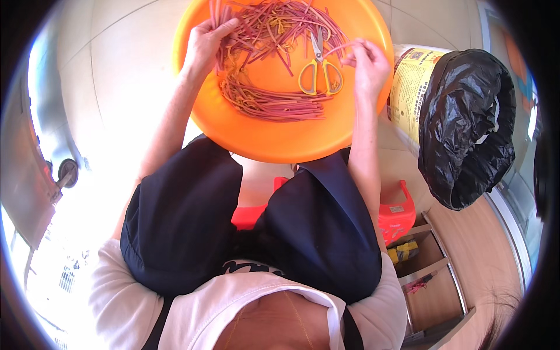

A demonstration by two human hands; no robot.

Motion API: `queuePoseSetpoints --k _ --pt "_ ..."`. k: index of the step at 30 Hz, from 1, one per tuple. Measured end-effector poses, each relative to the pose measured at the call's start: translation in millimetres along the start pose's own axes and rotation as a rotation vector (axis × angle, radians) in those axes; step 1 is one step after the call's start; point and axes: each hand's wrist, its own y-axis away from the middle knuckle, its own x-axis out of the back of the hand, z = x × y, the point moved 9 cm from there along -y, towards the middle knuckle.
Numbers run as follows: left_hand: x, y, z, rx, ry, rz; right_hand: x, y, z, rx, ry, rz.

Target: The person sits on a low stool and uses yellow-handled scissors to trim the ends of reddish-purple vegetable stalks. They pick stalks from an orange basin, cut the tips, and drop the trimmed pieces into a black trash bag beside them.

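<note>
An orange plastic basin [262, 142] stands before my knees. My left hand [209, 43], at the basin's left side, grips a small bunch of pinkish-purple plant stems [218, 15]. Over the right side, my right hand [367, 59] pinches a single stem [340, 48] between thumb and fingers. Scissors with yellow handles [319, 65] lie in the basin just left of that hand, blades slightly apart and pointing away from me. Loose stems [288, 22] are heaped at the far side. Nearer to me rests an aligned bundle of stems [284, 107] with yellowish curled tips.
Right of the basin stands a labelled bucket [411, 83] lined with a black plastic bag [468, 127]. A red plastic stool [396, 216] is under me. Wooden compartments [437, 297] are at the lower right, and a wheeled item [68, 173] stands at the left.
</note>
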Motion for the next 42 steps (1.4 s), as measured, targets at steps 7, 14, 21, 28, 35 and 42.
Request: queuePoseSetpoints --k 7,14,21,28,35,42 --pt "-69 35 19 0.088 0.113 -0.214 -109 50 -30 -0.03 -0.059 -0.482" --pt "-83 42 21 0.054 0.02 -0.319 -105 48 -22 -0.13 -0.168 -0.566" --pt "-86 47 27 0.029 -0.107 -0.287 -103 46 -20 -0.106 -0.121 -0.566" --pt "-88 49 28 -0.051 -0.275 -0.288 -102 51 -23 -0.039 0.03 -0.533" --pt "-88 46 21 -0.02 -0.336 -0.297 -93 47 -3 -0.151 -0.275 -0.52" --pt "3 3 7 -0.007 -0.323 0.082 9 3 3 0.027 -0.032 0.037"
